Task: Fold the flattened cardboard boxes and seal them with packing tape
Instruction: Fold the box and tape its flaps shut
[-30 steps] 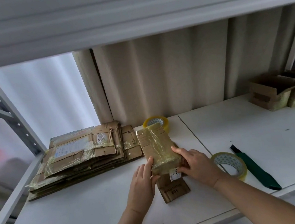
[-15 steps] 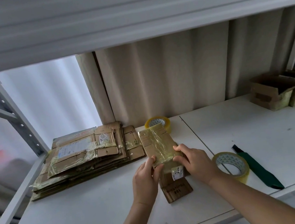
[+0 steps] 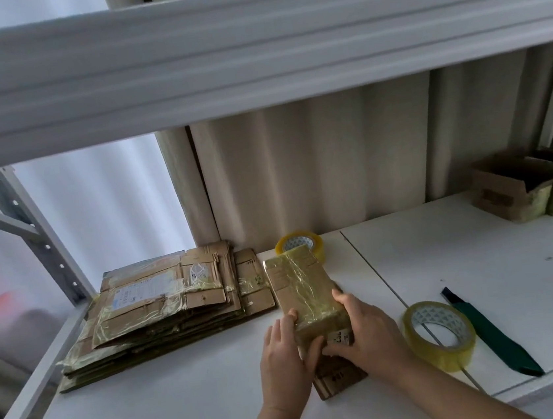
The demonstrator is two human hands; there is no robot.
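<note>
While both hands' grip (image 3: pixel 331 337) wraps the box (image 3: pixel 303 292): flat cardboard stack (image 3: pixel 161 301) left, tape roll (image 3: pixel 439 333) and green tool (image 3: pixel 488 330) right.

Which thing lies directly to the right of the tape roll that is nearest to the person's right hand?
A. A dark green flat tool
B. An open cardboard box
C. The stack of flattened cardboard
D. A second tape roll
A: the dark green flat tool lies on the white shelf just right of the near tape roll, while the flattened stack is far to the left.
</note>
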